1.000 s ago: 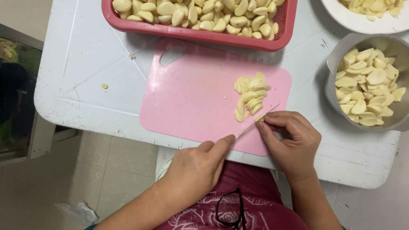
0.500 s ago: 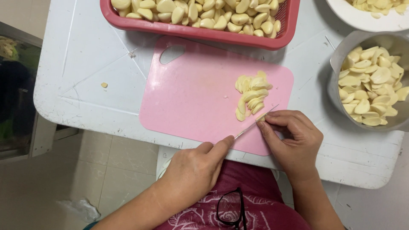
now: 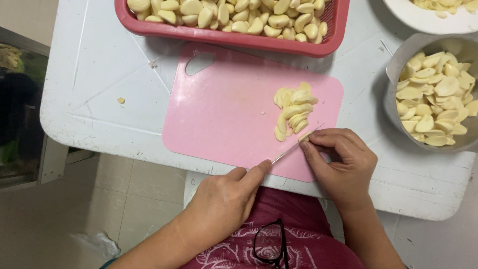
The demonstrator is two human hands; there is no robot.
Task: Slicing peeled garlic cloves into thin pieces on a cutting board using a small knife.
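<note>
My left hand [image 3: 224, 201] grips a thin knife [image 3: 294, 147], its forefinger laid along the blade's back. The blade's tip rests against a peeled garlic clove [image 3: 304, 135] that my right hand [image 3: 343, 167] pins with its fingertips on the pink cutting board [image 3: 224, 114]. A small heap of garlic slices [image 3: 294, 109] lies on the board just beyond the clove. Both hands sit at the board's near right corner.
A red basket [image 3: 234, 37] of whole peeled cloves stands behind the board. A metal bowl [image 3: 398, 60] of sliced garlic is at the right, a white bowl [image 3: 423, 20] behind it. All rest on a white table [image 3: 99, 89]. Tiled floor lies lower left.
The view has shifted slightly; the hands and knife stay at the same spot on the board, with the blade against the clove.
</note>
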